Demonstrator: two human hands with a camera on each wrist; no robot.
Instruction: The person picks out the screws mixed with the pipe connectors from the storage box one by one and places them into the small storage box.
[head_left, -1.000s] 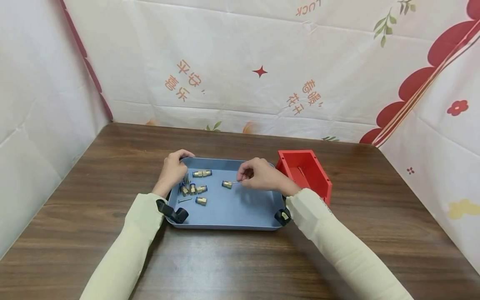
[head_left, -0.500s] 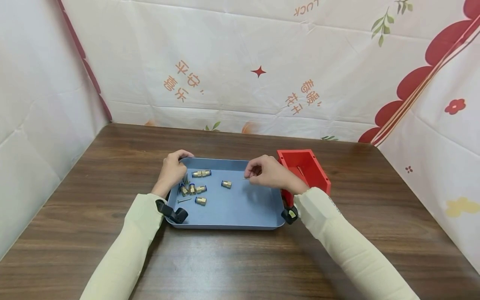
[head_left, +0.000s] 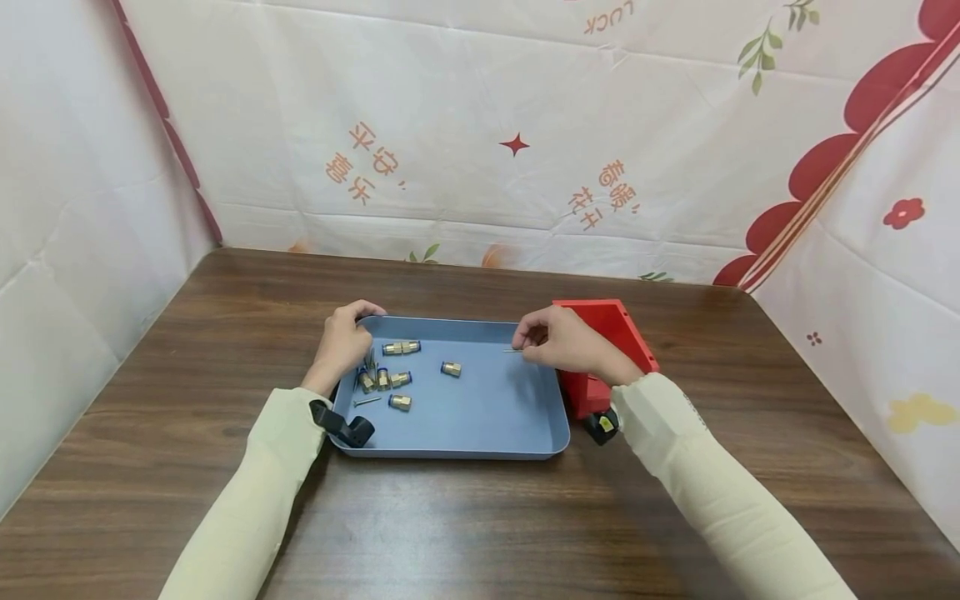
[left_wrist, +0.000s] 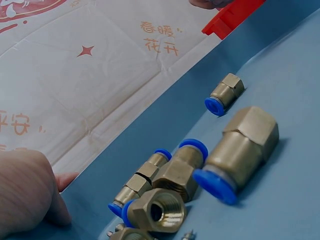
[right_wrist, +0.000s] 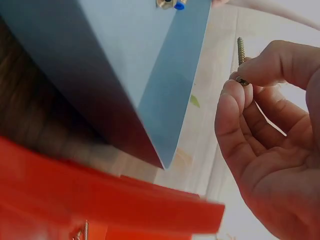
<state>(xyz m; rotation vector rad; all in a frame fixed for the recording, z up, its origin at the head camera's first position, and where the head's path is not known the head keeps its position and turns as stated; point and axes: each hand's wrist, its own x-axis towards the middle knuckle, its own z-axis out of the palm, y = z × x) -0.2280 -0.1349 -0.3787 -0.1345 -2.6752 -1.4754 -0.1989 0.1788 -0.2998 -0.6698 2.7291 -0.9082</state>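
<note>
My right hand [head_left: 566, 340] pinches a screw [right_wrist: 241, 55] between thumb and fingertips, above the right end of the blue-grey tray [head_left: 480, 421]. The screw's threaded shank sticks out past the fingers in the right wrist view. With my left hand [head_left: 345, 346] I grip the tray's far left corner, thumb inside the wall. Brass push-in fittings with blue collars lie in the tray: one fitting [head_left: 451, 369] sits alone near the middle, and a pair [head_left: 402, 347] lies end to end near the far wall. Several more fittings [head_left: 383, 379] cluster at the left, with a loose screw [head_left: 367, 401] and other screws beside them.
A red bin [head_left: 611, 317] stands against the tray's right side, partly covered by my right forearm. Inside it, screws [right_wrist: 86, 231] show in the right wrist view. The wooden table [head_left: 450, 525] ends at a printed cloth backdrop [head_left: 450, 108].
My right hand has carried the screw rightward, away from the lone fitting and toward the red bin. The left hand keeps its grip on the tray corner.
</note>
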